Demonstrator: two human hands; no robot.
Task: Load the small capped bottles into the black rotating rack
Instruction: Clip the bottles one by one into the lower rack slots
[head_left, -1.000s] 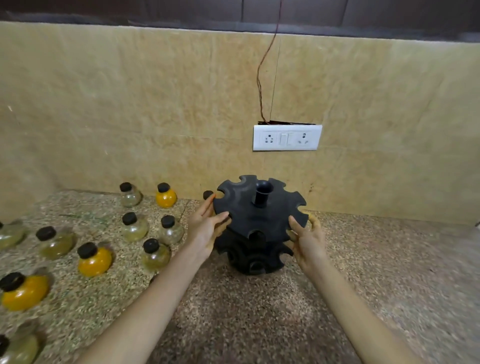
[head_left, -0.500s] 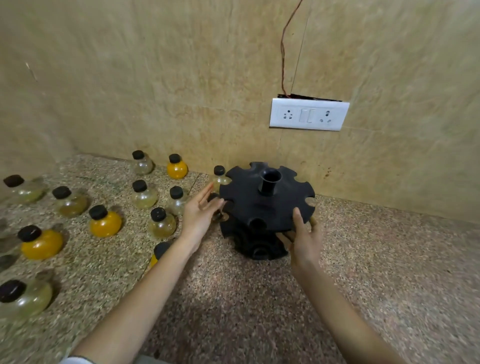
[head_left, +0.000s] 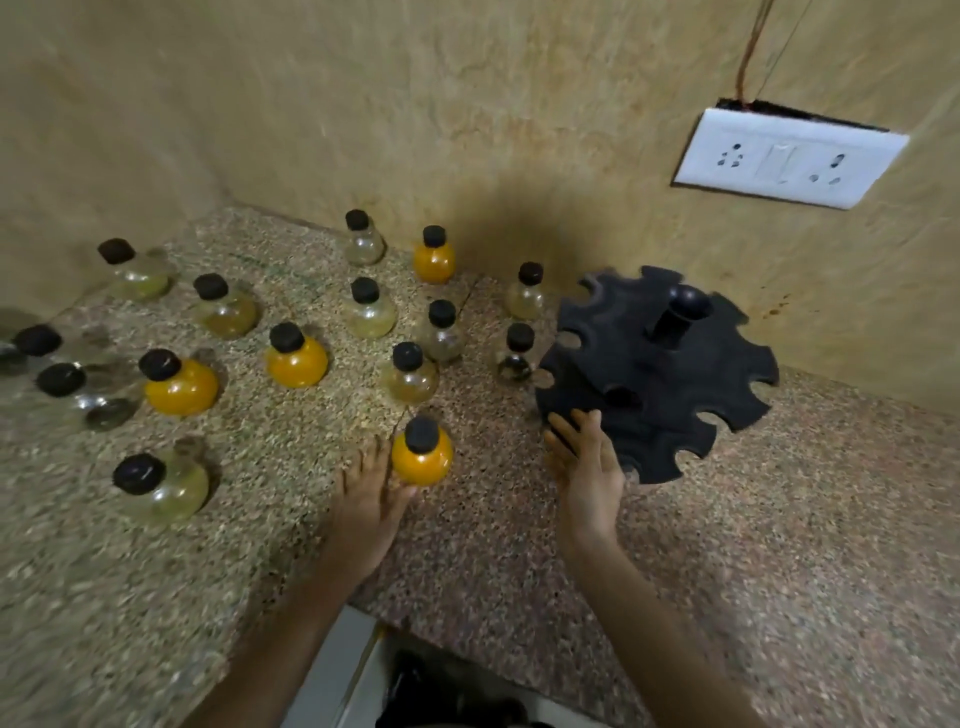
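Observation:
The black rotating rack (head_left: 597, 332) stands on the stone counter against the back wall, and every notch I can see is empty. Left of it stand several small round bottles with black caps, some orange, some pale or clear. The nearest orange bottle (head_left: 421, 457) stands upright on the counter. My left hand (head_left: 363, 499) lies against its left and near side, fingers extended, thumb by its base. My right hand (head_left: 587, 467) is open with fingers apart, just in front of the rack's lower left edge, holding nothing.
Two pale bottles (head_left: 527, 296) (head_left: 517, 353) stand close to the rack's left side. A white socket plate (head_left: 789, 158) sits on the wall above the rack. The counter's front edge (head_left: 363, 613) runs just under my forearms. Walls close off the back and far left.
Both hands have left the rack. My left hand moved down and left to the nearest orange bottle. My right hand drew back a little. The view swung left and down.

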